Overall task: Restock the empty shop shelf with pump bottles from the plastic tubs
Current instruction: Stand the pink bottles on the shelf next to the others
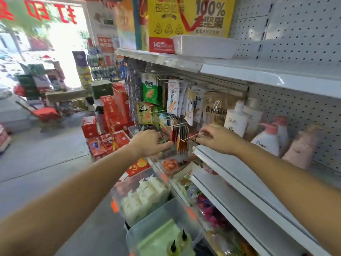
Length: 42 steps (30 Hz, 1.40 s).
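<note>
Several pump bottles stand on the white shelf: two white Olay bottles, a white one with a pink pump and a pink one. At the shelf's left end a clear plastic tub hangs between my hands. My left hand grips its left rim with the thumb pointing right. My right hand curls its fingers over the right rim. Below, one clear tub holds several white bottles and another tub holds yellow-green bottles with black caps.
Snack packets hang on hooks just behind my hands. A white tub sits on the top shelf beside a yellow box. Lower shelves carry packaged goods. Red gift boxes are stacked on the floor to the left, beyond the grey aisle floor.
</note>
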Each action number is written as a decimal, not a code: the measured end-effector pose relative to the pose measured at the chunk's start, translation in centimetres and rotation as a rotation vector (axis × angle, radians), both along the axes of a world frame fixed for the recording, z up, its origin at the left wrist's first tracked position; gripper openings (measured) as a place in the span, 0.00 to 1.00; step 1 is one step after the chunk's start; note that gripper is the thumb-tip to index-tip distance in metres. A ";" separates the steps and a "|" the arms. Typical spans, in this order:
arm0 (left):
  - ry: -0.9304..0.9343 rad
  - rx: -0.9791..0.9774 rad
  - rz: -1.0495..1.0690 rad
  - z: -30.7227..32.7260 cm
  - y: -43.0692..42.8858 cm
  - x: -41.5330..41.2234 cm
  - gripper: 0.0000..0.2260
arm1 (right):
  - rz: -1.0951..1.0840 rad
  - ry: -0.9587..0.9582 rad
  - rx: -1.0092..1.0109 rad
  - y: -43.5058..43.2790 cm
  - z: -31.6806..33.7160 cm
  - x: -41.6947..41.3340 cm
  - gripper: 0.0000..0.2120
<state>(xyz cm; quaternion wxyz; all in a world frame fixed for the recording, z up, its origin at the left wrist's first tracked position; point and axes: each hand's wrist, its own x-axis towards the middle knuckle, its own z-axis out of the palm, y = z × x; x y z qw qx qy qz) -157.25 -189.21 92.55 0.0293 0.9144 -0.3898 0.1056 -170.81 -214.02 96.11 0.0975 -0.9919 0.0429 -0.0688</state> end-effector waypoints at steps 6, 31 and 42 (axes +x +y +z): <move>0.036 0.023 0.182 -3.9 7.2 1.2 0.36 | 0.144 0.067 -0.001 5.1 -3.7 5.5 0.30; 0.465 0.047 0.337 -28.7 9.0 5.3 0.39 | 0.193 0.516 0.173 8.0 -27.1 13.8 0.28; 0.838 0.017 0.490 -41.6 1.7 -1.5 0.37 | 0.250 0.852 0.204 3.3 -43.7 11.6 0.37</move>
